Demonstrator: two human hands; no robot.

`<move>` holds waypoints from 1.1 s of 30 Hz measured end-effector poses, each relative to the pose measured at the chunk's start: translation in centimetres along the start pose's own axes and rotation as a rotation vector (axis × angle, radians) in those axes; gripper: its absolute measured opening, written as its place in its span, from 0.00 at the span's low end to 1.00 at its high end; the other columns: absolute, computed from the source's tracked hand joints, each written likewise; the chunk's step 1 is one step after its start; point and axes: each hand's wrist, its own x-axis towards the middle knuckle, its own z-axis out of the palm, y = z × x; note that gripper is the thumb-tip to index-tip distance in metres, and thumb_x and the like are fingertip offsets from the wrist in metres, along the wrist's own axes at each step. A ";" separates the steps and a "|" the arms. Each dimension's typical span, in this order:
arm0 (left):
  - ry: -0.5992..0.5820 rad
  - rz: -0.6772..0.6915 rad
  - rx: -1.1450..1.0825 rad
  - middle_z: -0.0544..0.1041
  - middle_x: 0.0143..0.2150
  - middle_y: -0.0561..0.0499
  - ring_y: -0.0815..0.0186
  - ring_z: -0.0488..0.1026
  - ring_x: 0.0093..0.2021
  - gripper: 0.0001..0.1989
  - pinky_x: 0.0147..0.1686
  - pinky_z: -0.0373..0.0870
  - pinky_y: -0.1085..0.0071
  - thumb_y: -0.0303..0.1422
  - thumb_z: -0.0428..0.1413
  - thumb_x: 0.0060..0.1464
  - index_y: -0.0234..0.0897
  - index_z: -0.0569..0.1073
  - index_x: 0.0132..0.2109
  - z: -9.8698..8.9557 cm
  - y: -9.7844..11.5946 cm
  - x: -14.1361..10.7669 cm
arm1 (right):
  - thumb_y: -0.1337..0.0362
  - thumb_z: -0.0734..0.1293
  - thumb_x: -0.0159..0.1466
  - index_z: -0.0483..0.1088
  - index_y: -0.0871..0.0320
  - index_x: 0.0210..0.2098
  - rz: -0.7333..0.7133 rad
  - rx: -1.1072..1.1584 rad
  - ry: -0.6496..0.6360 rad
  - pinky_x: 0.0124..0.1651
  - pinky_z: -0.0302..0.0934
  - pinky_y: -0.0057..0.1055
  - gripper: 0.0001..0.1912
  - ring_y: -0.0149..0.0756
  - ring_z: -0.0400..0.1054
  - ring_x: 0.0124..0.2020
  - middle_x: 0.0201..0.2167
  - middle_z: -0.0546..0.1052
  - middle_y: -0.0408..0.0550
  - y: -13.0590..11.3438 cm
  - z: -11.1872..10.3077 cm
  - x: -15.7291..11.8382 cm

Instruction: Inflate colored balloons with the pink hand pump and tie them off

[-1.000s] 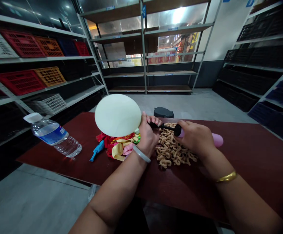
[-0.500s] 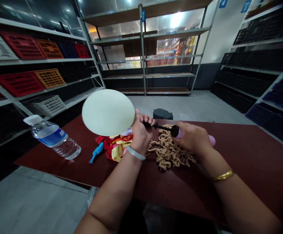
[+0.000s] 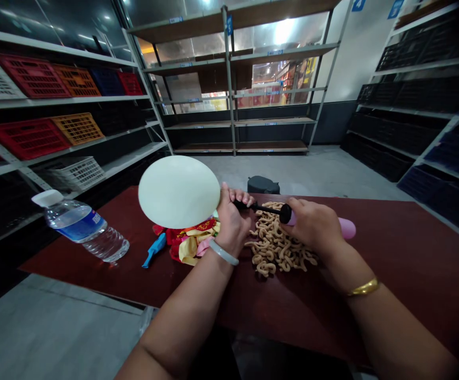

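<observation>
The left hand (image 3: pixel 233 219) pinches the pale balloon (image 3: pixel 179 192) at the pump's (image 3: pixel 267 209) black nozzle; the right hand (image 3: pixel 314 226) grips the pump's pink barrel. Both are above the table (image 3: pixel 388 253), the balloon left of the pump.

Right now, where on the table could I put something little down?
The table looks bare right of the right hand, and on the near side of the tan squiggles. It's crowded around those squiggles and the flat balloons beside the left hand.
</observation>
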 end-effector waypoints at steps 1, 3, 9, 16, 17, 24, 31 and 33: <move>-0.005 -0.031 -0.001 0.56 0.19 0.57 0.73 0.57 0.19 0.22 0.22 0.56 0.74 0.42 0.54 0.61 0.37 0.56 0.23 0.1 -0.6 -0.4 | 0.50 0.65 0.59 0.68 0.56 0.46 -0.001 0.003 0.000 0.32 0.53 0.36 0.21 0.44 0.72 0.36 0.40 0.78 0.51 -0.5 -0.1 0.0; -0.028 -0.080 0.008 0.57 0.19 0.57 0.73 0.58 0.20 0.22 0.23 0.58 0.73 0.42 0.53 0.61 0.37 0.57 0.23 0.2 -1.8 -1.3 | 0.52 0.65 0.59 0.68 0.56 0.45 -0.004 0.016 0.001 0.33 0.53 0.35 0.19 0.44 0.72 0.36 0.38 0.78 0.51 -1.3 -0.4 -0.1; -0.062 -0.118 0.055 0.58 0.20 0.56 0.71 0.60 0.22 0.22 0.27 0.61 0.71 0.43 0.53 0.61 0.37 0.59 0.24 0.3 -3.0 -2.3 | 0.51 0.65 0.60 0.69 0.53 0.47 -0.018 0.100 -0.007 0.33 0.55 0.34 0.19 0.43 0.73 0.38 0.39 0.79 0.48 -1.9 -0.3 -0.1; -0.010 0.026 0.060 0.54 0.18 0.58 0.73 0.56 0.18 0.23 0.21 0.55 0.73 0.42 0.55 0.60 0.38 0.55 0.23 0.4 2.1 0.6 | 0.49 0.67 0.57 0.69 0.52 0.50 -0.039 0.139 -0.005 0.37 0.59 0.35 0.24 0.44 0.73 0.42 0.44 0.79 0.48 2.0 0.8 0.5; -0.003 0.053 0.063 0.54 0.18 0.58 0.73 0.56 0.18 0.23 0.21 0.55 0.73 0.43 0.55 0.60 0.38 0.54 0.23 0.3 2.7 1.0 | 0.50 0.67 0.57 0.69 0.53 0.50 -0.036 0.129 0.003 0.37 0.60 0.35 0.24 0.45 0.73 0.42 0.44 0.78 0.48 2.5 1.0 0.5; 0.071 0.090 0.012 0.54 0.17 0.59 0.73 0.55 0.17 0.22 0.20 0.54 0.74 0.40 0.54 0.61 0.38 0.54 0.23 -0.3 2.7 1.4 | 0.50 0.66 0.58 0.67 0.54 0.50 -0.031 0.027 0.023 0.34 0.58 0.37 0.24 0.46 0.73 0.40 0.42 0.78 0.48 3.0 0.8 0.2; 0.037 -0.080 -0.017 0.56 0.19 0.57 0.73 0.56 0.19 0.22 0.23 0.57 0.73 0.41 0.52 0.62 0.37 0.55 0.23 -0.4 -1.1 -0.4 | 0.51 0.66 0.59 0.68 0.57 0.45 -0.044 -0.025 -0.020 0.33 0.56 0.37 0.19 0.45 0.73 0.36 0.38 0.78 0.51 0.1 -0.3 0.1; 0.014 -0.117 0.010 0.57 0.20 0.57 0.72 0.57 0.20 0.22 0.25 0.59 0.73 0.43 0.52 0.61 0.37 0.56 0.23 -0.5 -2.1 -1.1 | 0.52 0.65 0.59 0.69 0.56 0.45 -0.036 0.001 -0.028 0.33 0.56 0.36 0.19 0.45 0.73 0.37 0.38 0.78 0.51 -0.9 -0.5 -0.1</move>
